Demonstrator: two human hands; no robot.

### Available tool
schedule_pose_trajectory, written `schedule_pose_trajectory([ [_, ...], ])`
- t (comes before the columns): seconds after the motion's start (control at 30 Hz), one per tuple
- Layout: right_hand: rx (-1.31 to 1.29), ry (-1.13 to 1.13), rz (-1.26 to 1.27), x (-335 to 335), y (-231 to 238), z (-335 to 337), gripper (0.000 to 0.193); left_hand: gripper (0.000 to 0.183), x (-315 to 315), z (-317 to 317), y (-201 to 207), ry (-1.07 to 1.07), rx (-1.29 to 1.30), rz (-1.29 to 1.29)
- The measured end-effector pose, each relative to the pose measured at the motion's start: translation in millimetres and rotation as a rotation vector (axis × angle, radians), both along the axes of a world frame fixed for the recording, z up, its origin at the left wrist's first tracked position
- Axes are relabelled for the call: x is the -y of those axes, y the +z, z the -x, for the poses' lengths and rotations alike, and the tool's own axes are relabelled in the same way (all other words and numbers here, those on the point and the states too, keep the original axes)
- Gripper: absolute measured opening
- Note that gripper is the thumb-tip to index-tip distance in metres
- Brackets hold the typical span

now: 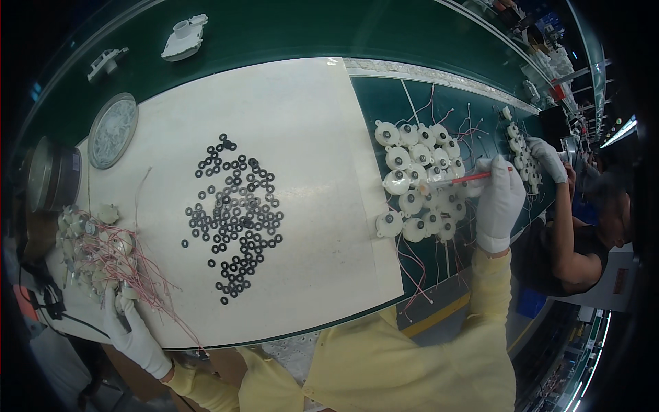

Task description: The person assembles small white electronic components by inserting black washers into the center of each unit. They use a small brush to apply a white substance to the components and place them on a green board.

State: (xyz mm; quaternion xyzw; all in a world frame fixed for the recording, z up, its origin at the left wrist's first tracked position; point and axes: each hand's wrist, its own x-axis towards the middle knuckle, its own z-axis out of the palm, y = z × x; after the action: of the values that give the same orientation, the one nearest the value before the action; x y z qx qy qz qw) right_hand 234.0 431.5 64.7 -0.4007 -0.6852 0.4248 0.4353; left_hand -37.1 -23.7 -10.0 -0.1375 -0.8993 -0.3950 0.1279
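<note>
My right hand, in a white glove, is closed around a thin red-handled brush. Its pale tip reaches left over several white round motor-like parts standing close together, many with a dark centre. Pink and white wires trail from them. At the lower left, my gloved left hand is at the near edge of a heap of similar white parts with tangled pink wires. Its fingers close on a small white round part, partly hidden by the fingers.
Many black rings lie scattered on the white board. A round dish of clear pieces and a metal tin stand at left. White housings lie beyond. At right, a co-worker's gloved hand touches another group of white parts.
</note>
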Motion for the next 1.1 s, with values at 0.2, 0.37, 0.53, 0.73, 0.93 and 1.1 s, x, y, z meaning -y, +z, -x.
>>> schedule_pose_trajectory([
  [0.2,0.041,0.116,0.061,6,-6,-5,0.031,0.034,0,0,2,-0.011,-0.019,0.030],
  [0.37,0.068,0.098,0.083,7,-7,-5,0.031,0.034,-1,0,1,-0.010,-0.010,0.043],
  [0.53,0.080,0.184,0.088,7,-5,-12,0.029,0.035,0,0,1,0.001,-0.037,0.095],
  [0.73,0.117,0.335,0.108,6,-3,-31,0.026,0.035,-1,-1,2,-0.008,-0.008,0.016],
  [0.93,0.147,0.375,0.128,10,0,-42,0.027,0.035,-1,0,2,-0.027,-0.006,0.023],
  [1.1,0.154,0.402,0.137,7,-3,-51,0.022,0.034,-3,-1,4,-0.012,-0.028,0.061],
])
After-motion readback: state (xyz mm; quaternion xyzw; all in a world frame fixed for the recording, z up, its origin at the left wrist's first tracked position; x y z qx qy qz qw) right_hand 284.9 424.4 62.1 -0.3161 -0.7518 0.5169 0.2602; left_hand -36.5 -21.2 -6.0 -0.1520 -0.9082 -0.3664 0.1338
